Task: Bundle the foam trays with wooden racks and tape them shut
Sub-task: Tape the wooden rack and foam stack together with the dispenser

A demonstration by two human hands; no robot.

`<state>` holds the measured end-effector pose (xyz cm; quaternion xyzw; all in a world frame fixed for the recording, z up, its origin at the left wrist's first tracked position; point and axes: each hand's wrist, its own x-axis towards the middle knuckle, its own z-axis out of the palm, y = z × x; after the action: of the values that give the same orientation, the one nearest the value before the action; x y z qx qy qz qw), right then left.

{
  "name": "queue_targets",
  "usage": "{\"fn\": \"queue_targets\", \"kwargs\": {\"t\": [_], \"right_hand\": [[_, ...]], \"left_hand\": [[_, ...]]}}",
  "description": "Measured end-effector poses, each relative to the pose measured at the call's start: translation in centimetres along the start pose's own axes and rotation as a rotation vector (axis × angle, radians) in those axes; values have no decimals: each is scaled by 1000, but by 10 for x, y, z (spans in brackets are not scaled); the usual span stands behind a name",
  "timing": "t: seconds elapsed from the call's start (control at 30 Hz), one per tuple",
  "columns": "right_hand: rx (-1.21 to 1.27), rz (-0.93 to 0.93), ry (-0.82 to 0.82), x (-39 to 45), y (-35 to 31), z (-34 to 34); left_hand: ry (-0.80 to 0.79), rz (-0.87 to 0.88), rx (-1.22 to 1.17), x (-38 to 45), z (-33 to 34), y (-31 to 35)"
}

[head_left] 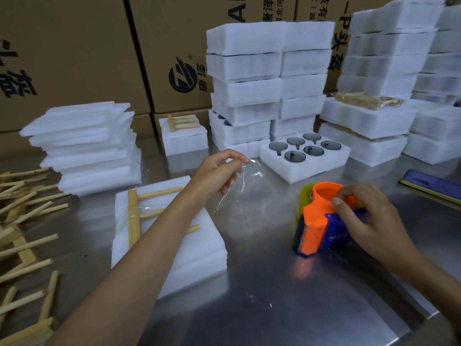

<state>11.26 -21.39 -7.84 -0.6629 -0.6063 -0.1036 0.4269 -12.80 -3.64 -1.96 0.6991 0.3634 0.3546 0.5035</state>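
Observation:
A closed white foam tray (174,250) lies in front of me on the steel table with a wooden rack (139,216) on top, partly covered by my left forearm. My left hand (217,173) is raised above the table and pinches a crumpled strip of clear tape (247,181). To the right my right hand (369,221) grips an orange and blue tape dispenser (321,221) resting on the table. Behind it stands an open foam tray (304,158) holding several dark round pieces.
Loose wooden racks (22,221) are heaped at the left edge. A stack of foam lids (87,146) stands at the back left, a bundled tray with a rack (183,136) behind, tall stacks of foam trays (269,78) and cardboard boxes (74,46) beyond. A purple flat object (434,186) lies far right.

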Motion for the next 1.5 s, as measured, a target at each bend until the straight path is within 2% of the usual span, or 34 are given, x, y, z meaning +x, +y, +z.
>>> {"fn": "queue_targets", "kwargs": {"t": [0.13,0.2,0.27,0.37,0.43,0.53,0.7,1.0,1.2,1.37,1.5], "right_hand": [[69,83,-13,7,-7,-5],[69,91,-101,25,-12,-8],[-6,76,-318,50,-20,-4],[-355,139,-804,90,-40,14],[-543,183,-1065,108,-55,25],[-659,74,-1205,123,-66,33],[-655,41,-1253,122,-71,37],[-612,105,-1065,111,-63,51],[-733,24,-1123,107,-66,53],[-776,-22,-1198,107,-64,50],[-760,-54,-1237,106,-63,48]], "left_hand": [[9,-9,5,0,0,0],[14,-11,2,0,1,0],[16,-8,11,0,2,1],[14,-6,20,0,2,2],[14,-7,9,0,2,2],[17,-1,0,0,1,2],[21,14,13,3,1,1],[26,-1,23,6,1,-4],[-24,-7,89,7,1,-10],[-181,4,317,9,6,-18],[-282,108,708,10,7,-25]]}}
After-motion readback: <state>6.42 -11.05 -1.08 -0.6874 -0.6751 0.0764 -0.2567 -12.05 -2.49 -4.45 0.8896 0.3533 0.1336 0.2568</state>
